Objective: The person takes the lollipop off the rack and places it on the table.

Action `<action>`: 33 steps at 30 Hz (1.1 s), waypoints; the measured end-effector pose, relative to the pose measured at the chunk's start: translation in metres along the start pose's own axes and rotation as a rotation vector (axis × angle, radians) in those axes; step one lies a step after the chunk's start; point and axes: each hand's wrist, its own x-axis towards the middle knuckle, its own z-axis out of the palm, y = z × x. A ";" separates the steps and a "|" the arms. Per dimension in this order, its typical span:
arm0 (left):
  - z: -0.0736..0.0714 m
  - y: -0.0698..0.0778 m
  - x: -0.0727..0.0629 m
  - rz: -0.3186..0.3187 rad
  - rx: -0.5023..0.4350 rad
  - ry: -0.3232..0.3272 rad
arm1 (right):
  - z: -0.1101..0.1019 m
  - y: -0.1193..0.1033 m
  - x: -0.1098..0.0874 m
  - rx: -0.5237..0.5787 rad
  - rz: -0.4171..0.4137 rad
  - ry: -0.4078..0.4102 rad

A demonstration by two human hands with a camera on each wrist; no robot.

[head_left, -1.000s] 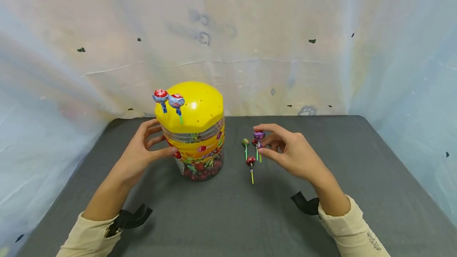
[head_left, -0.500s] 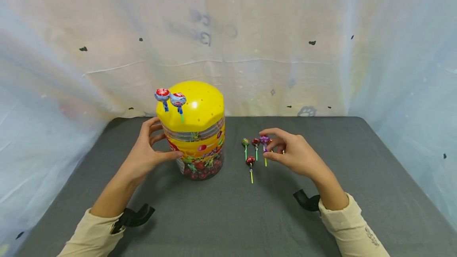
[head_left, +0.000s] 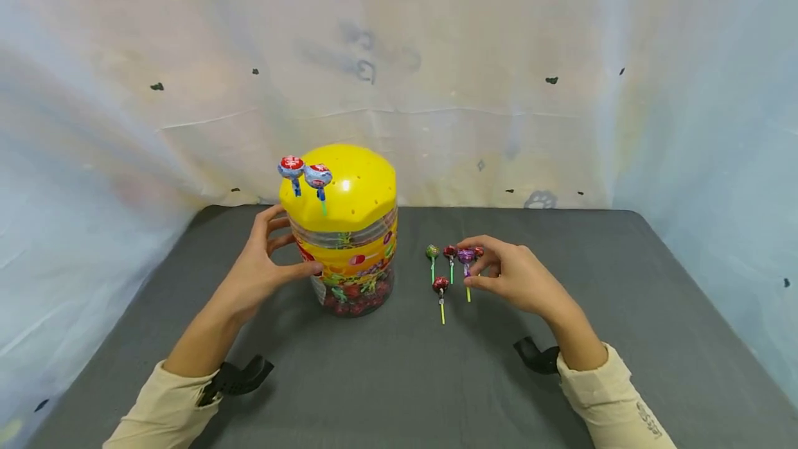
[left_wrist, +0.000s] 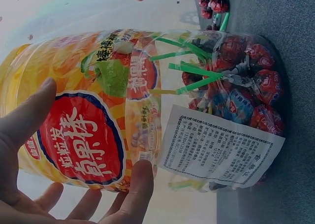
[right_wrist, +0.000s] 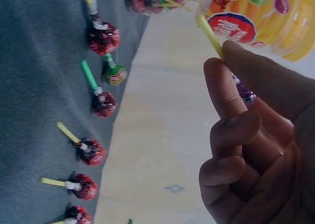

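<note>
My left hand [head_left: 258, 272] holds the left side of a large clear plastic candy jar [head_left: 349, 258] with a yellow lid [head_left: 358, 189], thumb toward the front and fingers behind. Through its lower wall, lollipops with red wrappers [left_wrist: 268, 83] and green sticks show. Two blue-wrapped lollipops [head_left: 318, 175] stick up from the lid's left front. To the right of the jar, my right hand [head_left: 517, 276] pinches the yellow stick of a purple lollipop [head_left: 466, 257] between thumb and index finger, candy end up. The other fingers of that hand are curled in.
Between jar and right hand, a green lollipop [head_left: 433, 251] and two red lollipops [head_left: 440, 285] lie on the grey cloth-covered table [head_left: 386, 380]. Several more red lollipops [right_wrist: 83, 186] lie in a row, mostly hidden by my right hand in the head view. Pale sheeting [head_left: 449, 68] hangs behind.
My right hand has moved a little right and nearer with the purple lollipop, uncovering a red lollipop on the table. My left hand stays on the jar, its thumb slightly farther across the front.
</note>
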 end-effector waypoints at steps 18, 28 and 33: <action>-0.001 0.004 0.000 -0.011 -0.019 -0.012 | 0.024 0.024 0.011 -0.043 0.053 -0.087; -0.001 0.004 0.000 -0.006 -0.024 -0.026 | 0.031 0.028 0.011 -0.060 0.070 -0.106; -0.001 0.004 0.000 0.001 -0.027 -0.027 | 0.032 0.028 0.013 -0.054 0.094 -0.136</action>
